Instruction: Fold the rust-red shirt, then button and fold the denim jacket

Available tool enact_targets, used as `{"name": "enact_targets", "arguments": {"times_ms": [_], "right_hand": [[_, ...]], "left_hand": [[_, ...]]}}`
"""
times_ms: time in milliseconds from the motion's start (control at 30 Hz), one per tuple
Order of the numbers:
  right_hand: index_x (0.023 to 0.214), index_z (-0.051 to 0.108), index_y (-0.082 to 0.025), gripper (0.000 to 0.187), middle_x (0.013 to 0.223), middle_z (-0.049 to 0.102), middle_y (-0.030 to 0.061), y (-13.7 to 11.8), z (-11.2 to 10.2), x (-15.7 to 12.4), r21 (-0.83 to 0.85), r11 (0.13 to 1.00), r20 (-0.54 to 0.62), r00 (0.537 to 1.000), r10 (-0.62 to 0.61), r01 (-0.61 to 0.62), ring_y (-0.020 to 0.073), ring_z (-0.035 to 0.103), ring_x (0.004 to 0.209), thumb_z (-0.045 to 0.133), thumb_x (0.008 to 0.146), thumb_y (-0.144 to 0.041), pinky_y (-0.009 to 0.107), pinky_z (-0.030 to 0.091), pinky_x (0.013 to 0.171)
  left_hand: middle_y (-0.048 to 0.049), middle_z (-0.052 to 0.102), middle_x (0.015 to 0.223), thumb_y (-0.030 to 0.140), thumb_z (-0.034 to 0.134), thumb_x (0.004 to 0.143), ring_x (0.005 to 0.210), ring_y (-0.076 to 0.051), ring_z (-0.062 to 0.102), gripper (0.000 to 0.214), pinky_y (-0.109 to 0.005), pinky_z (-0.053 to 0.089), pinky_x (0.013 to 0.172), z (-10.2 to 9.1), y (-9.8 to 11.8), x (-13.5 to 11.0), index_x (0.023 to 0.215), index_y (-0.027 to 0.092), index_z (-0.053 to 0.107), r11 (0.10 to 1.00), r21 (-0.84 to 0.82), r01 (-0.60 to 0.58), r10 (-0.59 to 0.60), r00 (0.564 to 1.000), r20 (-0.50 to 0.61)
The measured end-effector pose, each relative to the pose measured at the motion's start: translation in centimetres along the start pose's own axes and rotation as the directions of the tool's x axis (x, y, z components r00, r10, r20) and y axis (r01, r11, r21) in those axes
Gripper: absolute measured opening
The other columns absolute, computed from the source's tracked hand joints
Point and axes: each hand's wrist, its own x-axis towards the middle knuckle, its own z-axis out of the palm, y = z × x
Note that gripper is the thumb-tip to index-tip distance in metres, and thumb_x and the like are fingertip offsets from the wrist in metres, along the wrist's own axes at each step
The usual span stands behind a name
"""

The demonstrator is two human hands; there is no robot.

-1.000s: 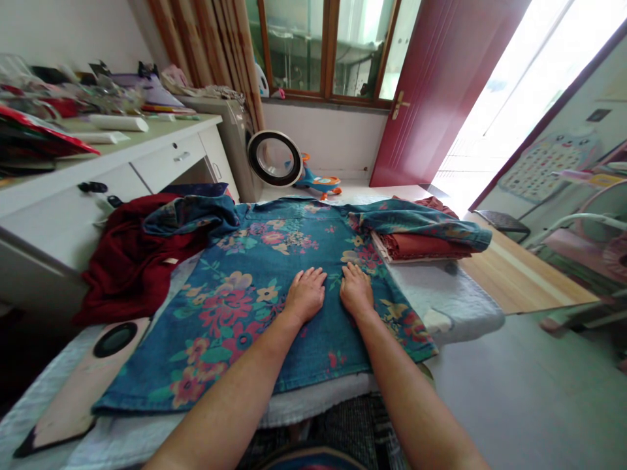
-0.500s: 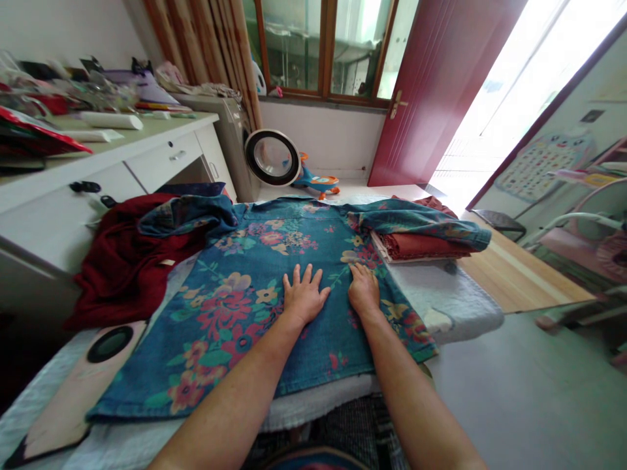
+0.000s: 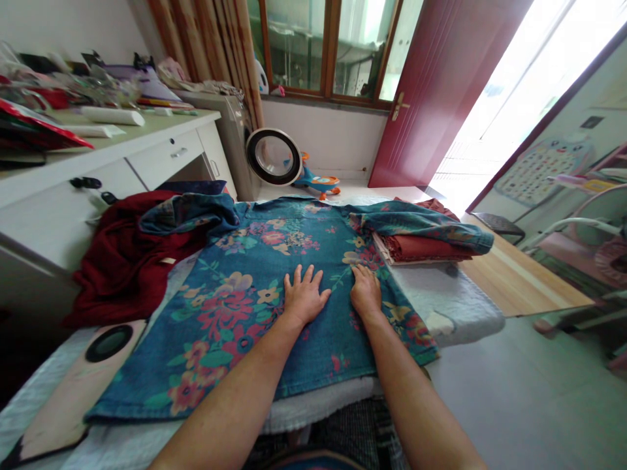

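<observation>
A blue denim shirt (image 3: 274, 261) with pink, red and cream flowers lies spread on a cloth-covered table, its hem towards me and its sleeves out to both sides. My left hand (image 3: 304, 299) rests palm down on the middle of the shirt, fingers spread. To the right of it, my right hand (image 3: 366, 292) also lies on the fabric, palm down, its fingers closer together and slightly bent. Neither hand grips the cloth. The left sleeve (image 3: 196, 212) is bunched over a dark red garment (image 3: 127, 261). Across a folded rust-red cloth (image 3: 421, 248) stretches the right sleeve (image 3: 435, 225).
A flat pinkish board with a dark round spot (image 3: 73, 391) lies at the near left. White cloth (image 3: 460, 307) covers the table. A cluttered white cabinet (image 3: 112, 163) stands left, beside a washing machine with its door (image 3: 274, 156) open. Behind are a toy (image 3: 318, 181) and a red door (image 3: 441, 85).
Both hands stay in nearly the same places on the shirt. The view has shifted very slightly.
</observation>
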Motion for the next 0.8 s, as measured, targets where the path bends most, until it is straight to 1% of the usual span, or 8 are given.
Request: {"name": "enact_targets", "arguments": {"times_ms": [200,367,467,533,567,667,733,800], "right_hand": [[0.132,0.059,-0.012,0.053,0.144,0.052,0.0095,0.3,0.2,0.2,0.035,0.999,0.002,1.000,0.006,-0.006,0.0236,0.044,0.134,0.035,0.085,-0.005,0.034,0.030,0.111],[0.131,0.060,-0.009,0.054,0.143,0.052,0.0113,0.5,0.5,0.4,0.050,0.999,-0.009,1.000,0.006,-0.005,0.0233,0.045,0.134,0.042,0.080,-0.006,0.033,0.029,0.113],[0.129,0.061,-0.010,0.052,0.143,0.053,0.0113,0.4,0.5,0.3,0.058,0.998,-0.021,1.000,0.010,-0.009,0.0235,0.045,0.133,0.044,0.080,-0.009,0.033,0.029,0.112],[0.128,0.061,-0.011,0.047,0.141,0.054,0.0120,0.3,0.4,0.3,0.063,0.998,-0.029,1.000,0.006,-0.004,0.0246,0.045,0.132,0.046,0.084,-0.016,0.035,0.029,0.112],[0.128,0.061,-0.011,0.045,0.141,0.054,0.0130,0.2,0.3,0.2,0.065,0.998,-0.032,0.999,-0.002,0.004,0.0256,0.045,0.132,0.048,0.086,-0.023,0.036,0.030,0.112],[0.128,0.060,-0.011,0.053,0.140,0.053,0.0157,0.0,0.0,0.0,0.063,0.997,-0.038,0.999,-0.031,0.034,0.0280,0.044,0.131,0.052,0.088,-0.045,0.040,0.031,0.110],[0.129,0.059,-0.012,0.056,0.140,0.053,0.0160,0.0,-0.1,0.0,0.058,0.998,-0.035,0.999,-0.036,0.038,0.0279,0.044,0.131,0.054,0.087,-0.049,0.040,0.031,0.109],[0.129,0.058,-0.013,0.054,0.141,0.052,0.0154,-0.1,-0.1,0.0,0.048,0.998,-0.027,0.999,-0.030,0.031,0.0278,0.043,0.132,0.054,0.087,-0.045,0.040,0.030,0.110]], "left_hand": [[-0.0035,0.035,0.157,0.057,0.040,0.091,0.145,-0.031,0.025,0.060,-0.059,0.021,0.115,-0.2,-0.8,0.3,0.144,0.029,0.044,1.000,-0.010,0.014,-0.014,1.000,0.009],[-0.0089,0.029,0.159,0.057,0.038,0.092,0.145,-0.027,0.027,0.068,-0.053,0.023,0.116,-0.2,-2.1,0.9,0.150,0.022,0.034,0.994,-0.005,0.111,-0.111,0.994,-0.003],[-0.0093,0.030,0.159,0.057,0.037,0.092,0.145,-0.027,0.028,0.068,-0.051,0.023,0.117,-0.3,-2.7,1.1,0.150,0.021,0.035,0.991,0.005,0.136,-0.136,0.991,0.000],[-0.0087,0.030,0.159,0.056,0.037,0.092,0.145,-0.027,0.029,0.066,-0.051,0.024,0.117,-0.3,-2.8,1.1,0.148,0.022,0.038,0.991,0.015,0.133,-0.133,0.991,0.001],[-0.0086,0.030,0.159,0.056,0.037,0.092,0.145,-0.027,0.028,0.066,-0.051,0.024,0.117,-0.3,-2.8,1.1,0.148,0.022,0.038,0.991,0.018,0.131,-0.131,0.991,-0.001],[-0.0091,0.031,0.158,0.056,0.038,0.092,0.145,-0.028,0.028,0.066,-0.052,0.024,0.116,-0.3,-2.7,1.1,0.148,0.022,0.039,0.992,0.024,0.127,-0.127,0.992,-0.005],[-0.0094,0.031,0.158,0.055,0.038,0.092,0.145,-0.029,0.028,0.065,-0.052,0.024,0.116,-0.4,-2.6,1.1,0.148,0.022,0.039,0.992,0.027,0.123,-0.123,0.992,-0.006],[-0.0094,0.031,0.158,0.055,0.039,0.092,0.145,-0.029,0.028,0.065,-0.052,0.024,0.116,-0.4,-2.6,1.0,0.147,0.022,0.040,0.992,0.030,0.120,-0.120,0.993,-0.007]]}}
